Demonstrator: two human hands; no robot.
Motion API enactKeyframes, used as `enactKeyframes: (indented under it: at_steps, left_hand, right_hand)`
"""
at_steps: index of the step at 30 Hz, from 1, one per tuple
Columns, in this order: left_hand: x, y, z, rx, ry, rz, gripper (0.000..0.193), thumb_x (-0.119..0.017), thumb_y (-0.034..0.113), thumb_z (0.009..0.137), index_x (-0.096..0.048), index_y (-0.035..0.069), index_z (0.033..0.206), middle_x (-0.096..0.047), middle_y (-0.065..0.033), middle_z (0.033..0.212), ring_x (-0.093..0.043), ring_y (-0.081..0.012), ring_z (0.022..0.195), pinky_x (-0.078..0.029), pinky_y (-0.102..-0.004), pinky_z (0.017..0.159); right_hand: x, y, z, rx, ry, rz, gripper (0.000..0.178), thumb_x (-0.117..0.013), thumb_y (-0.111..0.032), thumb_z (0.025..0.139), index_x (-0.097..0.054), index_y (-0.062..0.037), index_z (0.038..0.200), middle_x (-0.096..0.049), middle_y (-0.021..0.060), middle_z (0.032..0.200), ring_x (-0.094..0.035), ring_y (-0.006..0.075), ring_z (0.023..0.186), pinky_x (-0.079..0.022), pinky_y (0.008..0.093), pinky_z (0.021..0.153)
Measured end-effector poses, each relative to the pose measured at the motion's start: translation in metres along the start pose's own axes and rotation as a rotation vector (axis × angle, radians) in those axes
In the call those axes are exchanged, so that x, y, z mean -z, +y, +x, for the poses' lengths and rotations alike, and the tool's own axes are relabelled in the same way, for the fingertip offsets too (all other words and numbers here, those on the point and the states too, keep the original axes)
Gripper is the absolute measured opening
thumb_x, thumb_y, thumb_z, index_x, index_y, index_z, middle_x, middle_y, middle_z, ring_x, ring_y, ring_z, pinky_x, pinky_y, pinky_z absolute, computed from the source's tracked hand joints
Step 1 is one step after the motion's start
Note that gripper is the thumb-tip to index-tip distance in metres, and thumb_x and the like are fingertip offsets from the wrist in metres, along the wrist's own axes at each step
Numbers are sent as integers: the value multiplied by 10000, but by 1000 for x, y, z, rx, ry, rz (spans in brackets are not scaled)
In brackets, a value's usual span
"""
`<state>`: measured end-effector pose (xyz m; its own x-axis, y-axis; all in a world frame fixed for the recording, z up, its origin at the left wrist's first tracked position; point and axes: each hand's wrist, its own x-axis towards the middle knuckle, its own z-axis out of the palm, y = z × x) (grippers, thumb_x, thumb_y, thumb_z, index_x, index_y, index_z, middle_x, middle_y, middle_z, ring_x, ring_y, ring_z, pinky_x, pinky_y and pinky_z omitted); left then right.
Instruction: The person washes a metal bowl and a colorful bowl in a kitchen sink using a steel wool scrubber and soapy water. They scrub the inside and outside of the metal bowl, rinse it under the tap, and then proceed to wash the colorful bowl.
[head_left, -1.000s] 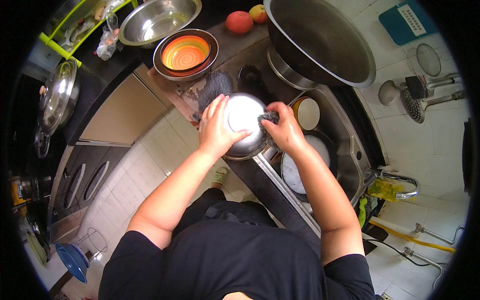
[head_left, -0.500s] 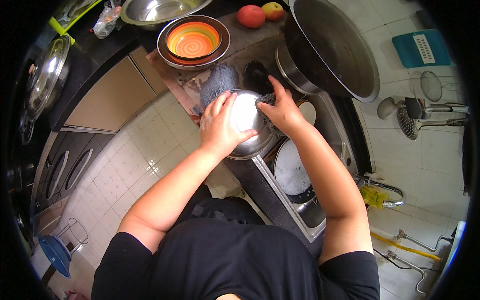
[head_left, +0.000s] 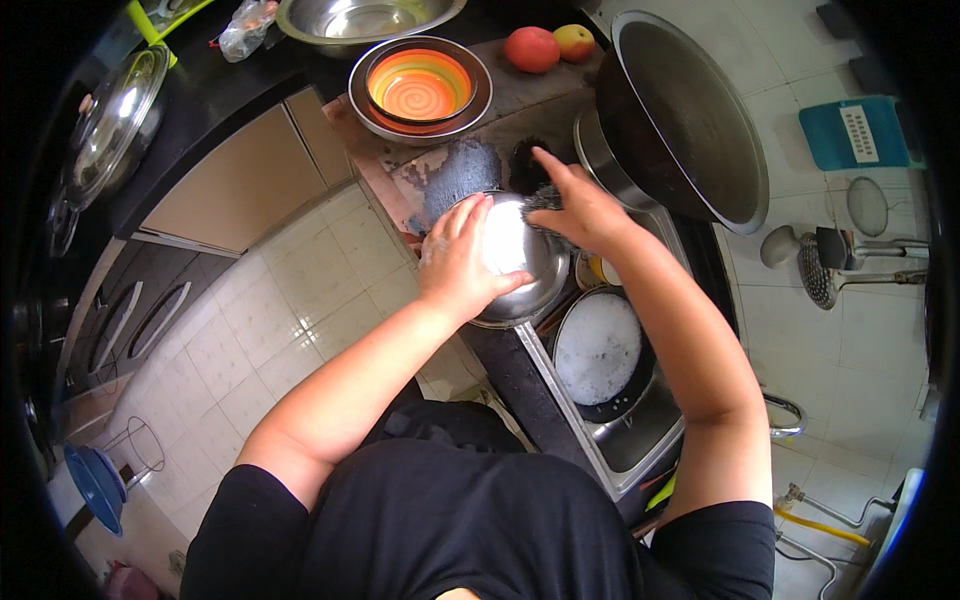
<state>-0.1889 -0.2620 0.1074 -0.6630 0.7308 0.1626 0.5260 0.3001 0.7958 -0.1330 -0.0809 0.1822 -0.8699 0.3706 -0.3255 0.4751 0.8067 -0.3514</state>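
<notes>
A shiny metal bowl point(head_left: 545, 262) sits with its rounded side up at the counter corner by the sink. My left hand point(head_left: 462, 258) grips it from the left, fingers over its top and thumb along its near side. My right hand point(head_left: 588, 212) is at the bowl's far right side, index finger stretched out. Between its thumb and fingers is a dark steel wool scrubber point(head_left: 543, 203), partly hidden and blurred, against the bowl. Grey suds or residue point(head_left: 462, 180) lie on the counter beyond the bowl.
To the right, the sink point(head_left: 640, 440) holds a dark pan point(head_left: 600, 350) of foamy water. A large wok-like pan point(head_left: 690, 120) leans beyond it. Orange striped bowls point(head_left: 420, 90), a steel basin point(head_left: 370, 18) and a red fruit point(head_left: 532, 50) stand at the back. Ladles point(head_left: 780, 246) hang on the right wall.
The view has shifted, so the scene sits further right. My right hand has moved slightly along the bowl's far side with the steel wool; my left hand keeps its hold on the bowl.
</notes>
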Motion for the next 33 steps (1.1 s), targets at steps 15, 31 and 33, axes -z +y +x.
enactKeyframes:
  at_steps: [15, 31, 33]
  left_hand:
    - [-6, -5, -1, -2, 37, -83, 1186, -868, 318, 486, -179, 0, 1398, -418, -163, 1339, -429, -328, 1210, -324, -416, 1034]
    - [-9, -4, -6, 63, 47, -110, 1256, -862, 353, 500, -77, -25, 1406, -399, -235, 1327, -397, -361, 1233, -326, -416, 1031]
    - [-10, -5, -6, 87, 48, -71, 1260, -863, 349, 500, -69, -16, 1408, -401, -231, 1326, -400, -358, 1231, -329, -417, 1029]
  right_hand:
    - [-11, -27, 14, 326, 98, -218, 879, -778, -262, 635, -322, -250, 1387, -516, 140, 1092, -536, 318, 1013, -482, 403, 815]
    - [14, -28, 34, 438, -32, -429, 988, -798, -228, 584, -265, -274, 1415, -501, 115, 1131, -532, 303, 1028, -490, 397, 821]
    - [2, -41, 29, 554, -72, -380, 983, -793, -214, 590, -261, -278, 1415, -503, 111, 1117, -533, 302, 1020, -489, 399, 822]
